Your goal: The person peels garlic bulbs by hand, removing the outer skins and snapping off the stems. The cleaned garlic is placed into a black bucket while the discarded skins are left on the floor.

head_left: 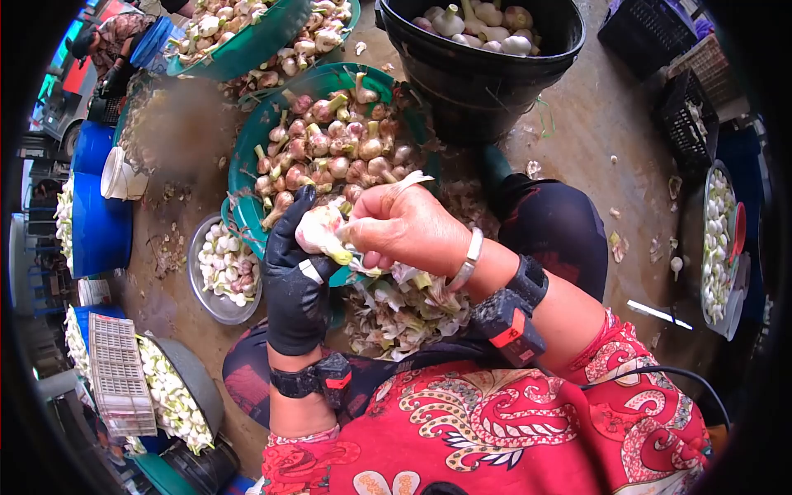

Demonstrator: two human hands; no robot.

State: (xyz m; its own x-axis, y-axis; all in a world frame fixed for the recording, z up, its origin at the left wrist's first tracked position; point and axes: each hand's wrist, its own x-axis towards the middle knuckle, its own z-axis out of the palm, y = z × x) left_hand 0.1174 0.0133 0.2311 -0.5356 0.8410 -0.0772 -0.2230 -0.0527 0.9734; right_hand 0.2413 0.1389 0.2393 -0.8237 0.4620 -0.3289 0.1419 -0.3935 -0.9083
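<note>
My left hand (295,276), in a black glove, grips a pinkish-white garlic bulb (318,229) with its green-white stem pointing down to the right. My bare right hand (408,229) is closed at the bulb's right side, its curled fingers pinching the skin near the stem. A pale strip of skin (417,179) shows at the top of the right hand. Just beyond both hands is a green basin (247,153) full of unpeeled garlic bulbs (334,140). Loose garlic skins (404,318) are heaped below my hands, over my lap.
A black bucket (487,87) with garlic bulbs stands ahead to the right. At left, a metal bowl (198,276) holds peeled garlic. Another green basin (247,45) of bulbs is at the top. Blue tubs (103,214) line the left; black crates (648,37) stand far right. A person (115,41) works at upper left.
</note>
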